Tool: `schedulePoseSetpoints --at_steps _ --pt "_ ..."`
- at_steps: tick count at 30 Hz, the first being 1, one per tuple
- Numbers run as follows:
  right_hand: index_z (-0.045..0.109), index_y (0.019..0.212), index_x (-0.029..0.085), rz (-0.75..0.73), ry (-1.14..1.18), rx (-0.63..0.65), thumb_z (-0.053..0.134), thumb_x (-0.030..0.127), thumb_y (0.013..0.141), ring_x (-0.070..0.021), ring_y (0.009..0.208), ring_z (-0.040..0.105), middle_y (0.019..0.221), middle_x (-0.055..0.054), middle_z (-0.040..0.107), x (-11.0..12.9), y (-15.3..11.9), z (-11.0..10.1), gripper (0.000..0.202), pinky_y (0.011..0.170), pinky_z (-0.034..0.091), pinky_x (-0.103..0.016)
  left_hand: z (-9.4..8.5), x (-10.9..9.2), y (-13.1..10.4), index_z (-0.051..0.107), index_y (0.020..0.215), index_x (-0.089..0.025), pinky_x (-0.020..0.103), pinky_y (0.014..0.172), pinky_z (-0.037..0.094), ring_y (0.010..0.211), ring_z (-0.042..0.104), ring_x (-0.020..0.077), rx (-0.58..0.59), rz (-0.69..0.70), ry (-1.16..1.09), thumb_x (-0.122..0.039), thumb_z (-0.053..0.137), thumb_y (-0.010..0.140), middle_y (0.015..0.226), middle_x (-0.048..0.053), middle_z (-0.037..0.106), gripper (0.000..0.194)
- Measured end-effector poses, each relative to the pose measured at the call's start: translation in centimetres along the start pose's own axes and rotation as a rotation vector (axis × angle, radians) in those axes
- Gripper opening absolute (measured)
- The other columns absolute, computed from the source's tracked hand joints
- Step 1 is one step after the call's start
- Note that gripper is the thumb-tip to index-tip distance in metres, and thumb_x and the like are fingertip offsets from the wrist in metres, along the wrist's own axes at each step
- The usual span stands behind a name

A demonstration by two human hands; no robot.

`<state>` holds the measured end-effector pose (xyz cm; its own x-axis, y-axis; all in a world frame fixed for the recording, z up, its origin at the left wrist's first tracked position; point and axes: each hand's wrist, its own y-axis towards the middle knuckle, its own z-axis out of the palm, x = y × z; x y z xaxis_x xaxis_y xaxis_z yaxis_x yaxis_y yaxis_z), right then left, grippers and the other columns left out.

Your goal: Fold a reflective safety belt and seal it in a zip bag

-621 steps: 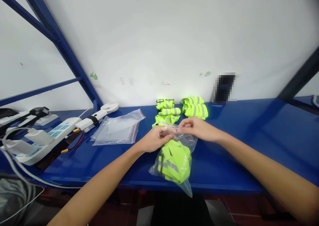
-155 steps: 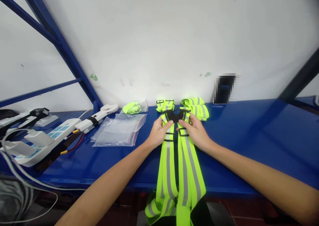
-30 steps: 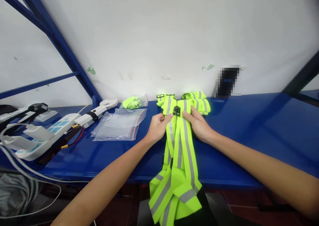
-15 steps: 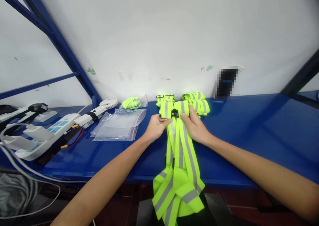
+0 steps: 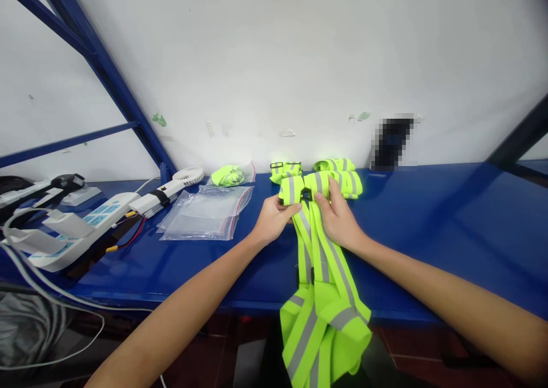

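Observation:
A neon-yellow reflective harness with grey stripes hangs from both hands over the table's front edge. My left hand is closed on the left side of its folded upper band. My right hand pinches the right side of that band, thumb in front. Between the hands a black buckle shows. The loose straps drop below the table edge in a bundle. Just behind the hands lie a folded yellow harness with a black buckle and rolled yellow harnesses.
Clear zip bags lie left of my hands, with a bagged yellow harness behind them. Farther left are a white handheld fan, a power strip and cables. The blue table meets a wall; a pixelated dark object leans there.
The hanging straps have swung to the right and their lower bundle has shifted. Both hands keep their hold on the band, a little farther right in view.

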<state>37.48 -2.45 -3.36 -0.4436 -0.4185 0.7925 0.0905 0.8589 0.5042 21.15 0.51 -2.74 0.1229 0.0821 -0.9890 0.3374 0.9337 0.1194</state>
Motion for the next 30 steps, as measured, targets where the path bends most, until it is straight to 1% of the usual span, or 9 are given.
schedulePoseSetpoints --at_steps 3,7,10,14,17,19,21,26,30 --pt "0.025 0.152 0.022 -0.012 0.007 -0.008 0.038 0.051 0.097 -0.0248 0.145 0.029 0.154 -0.011 0.036 0.2 0.0 0.0 0.063 0.12 0.02 -0.048 0.2 -0.3 -0.2 0.06 0.103 -0.014 0.03 0.059 0.058 0.07 0.071 0.0214 0.041 0.033 -0.039 -0.042 0.079 0.067 0.092 0.008 0.073 0.049" --pt "0.025 0.152 0.024 -0.029 0.026 -0.005 0.037 0.05 0.097 -0.0256 0.144 0.03 0.152 -0.01 0.039 0.7 -0.1 0.0 0.062 0.12 0.02 -0.05 0.4 -0.7 -0.4 0.051 0.123 -0.022 0.028 0.057 0.057 0.074 0.071 0.0216 0.044 0.07 -0.064 -0.038 0.078 0.07 0.099 0.005 0.072 0.061" --pt "0.024 0.152 0.026 -0.039 0.042 0.005 0.037 0.049 0.097 -0.0264 0.142 0.034 0.15 -0.009 0.041 1.0 -0.2 0.0 0.061 0.118 0.024 -0.05 0.4 -0.8 -0.4 0.052 0.122 -0.023 0.027 0.057 0.057 0.076 0.07 0.021 0.034 0.085 -0.074 -0.037 0.077 0.071 0.101 0.004 0.071 0.059" --pt "0.025 0.151 0.025 -0.044 0.044 0.001 0.04 0.049 0.097 -0.0269 0.141 0.035 0.15 -0.01 0.041 1.0 -0.2 -0.1 0.061 0.118 0.025 -0.048 0.5 -0.9 -0.3 0.053 0.12 -0.023 0.028 0.061 0.058 0.08 0.07 0.0224 -0.011 0.084 -0.119 -0.038 0.078 0.069 0.102 0.005 0.07 0.059" --pt "0.024 0.15 0.026 -0.01 0.073 0.02 0.044 0.05 0.095 -0.0276 0.138 0.04 0.15 -0.01 0.04 0.9 -0.1 -0.2 0.063 0.115 0.031 -0.048 0.6 -1.1 -0.3 0.054 0.118 -0.021 0.03 0.065 0.059 0.086 0.07 0.0244 -0.047 0.088 -0.149 -0.039 0.079 0.067 0.104 0.005 0.071 0.059" --pt "0.024 0.15 0.027 0.027 0.11 0.045 0.045 0.05 0.095 -0.0281 0.134 0.044 0.148 -0.01 0.044 0.8 0.0 -0.3 0.063 0.113 0.035 -0.049 0.5 -1.2 -0.3 0.054 0.117 -0.02 0.031 0.067 0.059 0.087 0.07 0.0249 -0.056 0.088 -0.151 -0.038 0.08 0.066 0.103 0.006 0.071 0.061" --pt "0.024 0.15 0.027 0.046 0.147 0.061 0.045 0.049 0.095 -0.0285 0.133 0.046 0.145 -0.009 0.047 0.8 0.0 -0.4 0.063 0.112 0.036 -0.049 0.5 -1.2 -0.3 0.054 0.118 -0.02 0.031 0.067 0.059 0.086 0.07 0.0247 -0.051 0.085 -0.149 -0.038 0.081 0.066 0.101 0.005 0.071 0.061" --pt "0.027 0.148 0.03 0.082 0.241 0.073 0.048 0.046 0.094 -0.0284 0.137 0.042 0.147 -0.005 0.046 1.0 -0.1 -0.2 0.06 0.114 0.034 -0.05 0.3 -0.8 0.0 0.053 0.119 -0.022 0.03 0.069 0.057 0.086 0.069 0.0233 0.009 0.073 -0.194 -0.037 0.08 0.068 0.102 0.004 0.071 0.06" --pt "0.032 0.146 0.031 0.17 0.268 0.062 0.047 0.041 0.093 -0.0269 0.138 0.041 0.141 -0.005 0.053 1.3 0.0 0.0 0.056 0.116 0.033 -0.048 0.4 0.0 0.3 0.052 0.12 -0.024 0.032 0.079 0.056 0.094 0.068 0.0226 0.055 0.099 -0.245 -0.035 0.078 0.071 0.111 0.005 0.068 0.057"
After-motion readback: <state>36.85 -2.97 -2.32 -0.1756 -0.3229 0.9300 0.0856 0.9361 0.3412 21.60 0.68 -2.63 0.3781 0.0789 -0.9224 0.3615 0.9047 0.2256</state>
